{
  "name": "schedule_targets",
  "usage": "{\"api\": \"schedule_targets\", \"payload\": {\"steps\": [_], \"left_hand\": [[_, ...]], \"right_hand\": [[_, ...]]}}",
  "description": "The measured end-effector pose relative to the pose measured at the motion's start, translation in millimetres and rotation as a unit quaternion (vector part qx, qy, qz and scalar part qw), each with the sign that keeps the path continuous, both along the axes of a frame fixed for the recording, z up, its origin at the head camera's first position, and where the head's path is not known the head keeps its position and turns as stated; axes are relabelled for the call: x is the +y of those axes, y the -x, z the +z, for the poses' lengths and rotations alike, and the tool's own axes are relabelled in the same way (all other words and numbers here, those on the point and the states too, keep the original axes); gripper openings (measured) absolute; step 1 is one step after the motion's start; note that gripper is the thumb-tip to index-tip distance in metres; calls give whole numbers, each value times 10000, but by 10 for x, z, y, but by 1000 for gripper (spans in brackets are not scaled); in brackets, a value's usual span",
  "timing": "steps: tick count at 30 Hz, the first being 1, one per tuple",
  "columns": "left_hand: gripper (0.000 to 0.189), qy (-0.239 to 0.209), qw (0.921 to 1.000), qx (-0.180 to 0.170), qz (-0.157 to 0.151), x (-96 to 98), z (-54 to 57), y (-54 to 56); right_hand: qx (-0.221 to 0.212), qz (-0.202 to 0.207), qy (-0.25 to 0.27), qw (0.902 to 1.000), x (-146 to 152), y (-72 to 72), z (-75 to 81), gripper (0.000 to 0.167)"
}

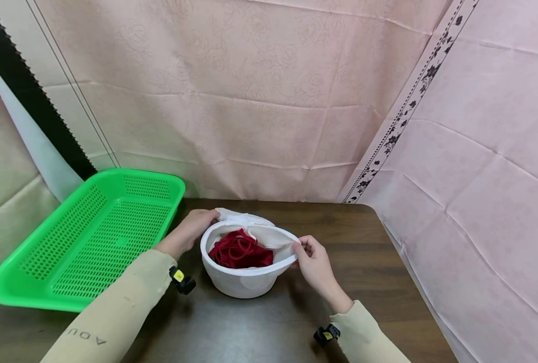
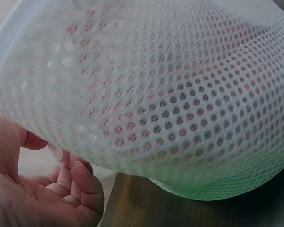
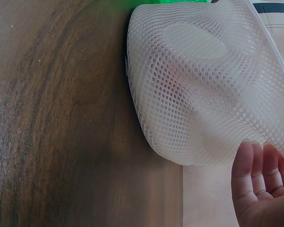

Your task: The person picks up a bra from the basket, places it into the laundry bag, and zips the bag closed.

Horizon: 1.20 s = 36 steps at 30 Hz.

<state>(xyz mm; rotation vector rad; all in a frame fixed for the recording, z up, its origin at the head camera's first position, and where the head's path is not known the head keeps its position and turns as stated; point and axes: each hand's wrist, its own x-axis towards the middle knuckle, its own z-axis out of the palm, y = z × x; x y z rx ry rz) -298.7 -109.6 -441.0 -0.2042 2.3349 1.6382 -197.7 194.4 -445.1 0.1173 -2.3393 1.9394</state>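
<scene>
Head view: a white mesh bag stands mouth upward on the brown tabletop, to the right of a green basket; a dark red cloth, with thin loops uppermost, lies inside the bag, near its mouth; the left hand pinches the bag's edge at the far left, while the right hand grips the rim between thumb and fingers; a pale patterned sheet hangs behind.

Left wrist view: the mesh fills most of the field, with red showing through its holes; the left hand's fingers are curled at the lower edge, though the exact contact is partly hidden.

Right wrist view: the bag's side bulges unevenly above the tabletop; the right hand's fingertips meet the mesh near the rim, with the thumb out of sight; should one hand slacken or pull harder than the other, the soft mouth may sag inward, or the light bag may tip; the loose red loops, lying so near the opening, could snag on its edge.
</scene>
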Motion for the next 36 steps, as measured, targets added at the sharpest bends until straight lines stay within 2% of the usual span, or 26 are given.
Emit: {"api": "schedule_targets", "payload": {"steps": [4,7,20,27,31,36], "left_hand": [[34,-56,9998,200,46,3,17,-10],[32,-171,9994,300,43,9,24,-18],[34,-798,9956,445,198,23,45,-19],[37,-1536,9858,649,196,34,68,-24],[37,-1823,9803,731,192,36,85,-25],[37,-1968,9766,832,237,45,93,-39]], "right_hand": [[58,-98,25,9999,35,68,-158,12],[134,-169,-18,9998,37,78,-208,10],[290,-161,-45,9994,26,65,-230,9],[182,-182,-25,9997,31,65,-227,9],[80,-76,-31,9999,4,-2,-91,10],[30,18,-57,10000,-44,-93,86,11]]}}
